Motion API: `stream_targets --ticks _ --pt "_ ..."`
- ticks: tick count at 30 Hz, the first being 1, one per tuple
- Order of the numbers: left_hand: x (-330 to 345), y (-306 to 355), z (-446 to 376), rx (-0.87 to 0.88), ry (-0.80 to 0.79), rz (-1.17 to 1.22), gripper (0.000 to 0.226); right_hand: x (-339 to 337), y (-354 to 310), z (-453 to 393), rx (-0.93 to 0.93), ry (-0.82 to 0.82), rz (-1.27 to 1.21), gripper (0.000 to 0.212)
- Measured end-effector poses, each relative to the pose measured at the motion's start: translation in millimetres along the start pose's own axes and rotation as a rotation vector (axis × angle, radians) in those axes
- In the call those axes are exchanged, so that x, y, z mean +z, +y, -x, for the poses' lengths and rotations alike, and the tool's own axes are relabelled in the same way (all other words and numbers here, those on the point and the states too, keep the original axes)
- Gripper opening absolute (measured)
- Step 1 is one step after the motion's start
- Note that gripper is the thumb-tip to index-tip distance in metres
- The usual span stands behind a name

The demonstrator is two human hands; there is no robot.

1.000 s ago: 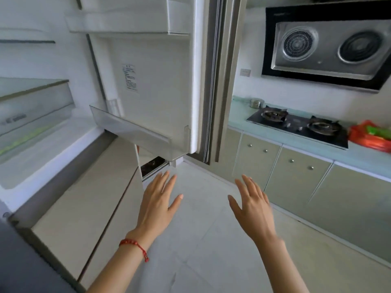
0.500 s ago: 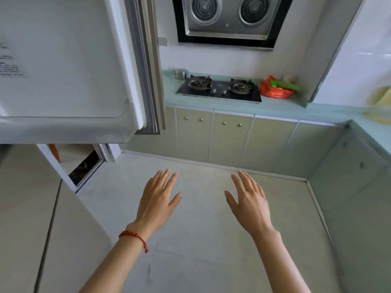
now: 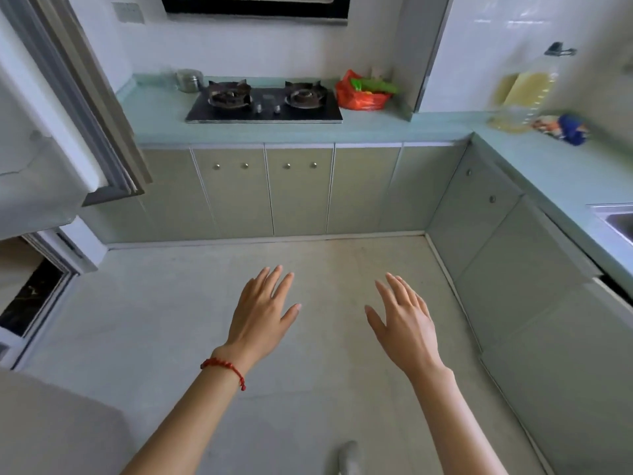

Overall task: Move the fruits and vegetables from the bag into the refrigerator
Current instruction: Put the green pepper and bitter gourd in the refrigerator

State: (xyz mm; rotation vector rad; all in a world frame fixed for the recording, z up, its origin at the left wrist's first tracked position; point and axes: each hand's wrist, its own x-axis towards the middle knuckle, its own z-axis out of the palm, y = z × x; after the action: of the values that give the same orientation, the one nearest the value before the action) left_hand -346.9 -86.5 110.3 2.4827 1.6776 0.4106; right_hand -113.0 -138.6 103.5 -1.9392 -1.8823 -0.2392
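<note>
A red plastic bag (image 3: 359,97) with green vegetables (image 3: 376,85) poking out sits on the far countertop, just right of the gas hob. The open refrigerator door (image 3: 41,138) fills the left edge; the fridge's inside is out of view. My left hand (image 3: 262,311), with a red bracelet on its wrist, and my right hand (image 3: 404,318) hover side by side over the floor, fingers straight and spread, holding nothing. Both are well short of the bag.
A black two-burner hob (image 3: 265,101) and a metal jar (image 3: 188,79) stand on the pale green countertop (image 3: 342,130). An oil bottle (image 3: 524,94) and a blue packet (image 3: 565,128) sit on the right counter, with a sink (image 3: 616,219) further along. Cabinets line both walls.
The view has swung right, away from the fridge's shelves toward the counter with the bag. Both hands stay open and empty in front of me.
</note>
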Motion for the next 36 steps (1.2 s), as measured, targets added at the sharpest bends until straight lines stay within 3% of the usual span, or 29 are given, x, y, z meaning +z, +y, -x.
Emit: stream_targets --ticks 18,36 --pt "80 106 -198 0.058 -0.085 0.013 0.062 33 173 -120 0.110 -0.109 0.039 0.052" --pt "115 40 -483 0.103 -0.091 0.007 0.058 139 225 -380 0.154 -0.160 0.079 0.051"
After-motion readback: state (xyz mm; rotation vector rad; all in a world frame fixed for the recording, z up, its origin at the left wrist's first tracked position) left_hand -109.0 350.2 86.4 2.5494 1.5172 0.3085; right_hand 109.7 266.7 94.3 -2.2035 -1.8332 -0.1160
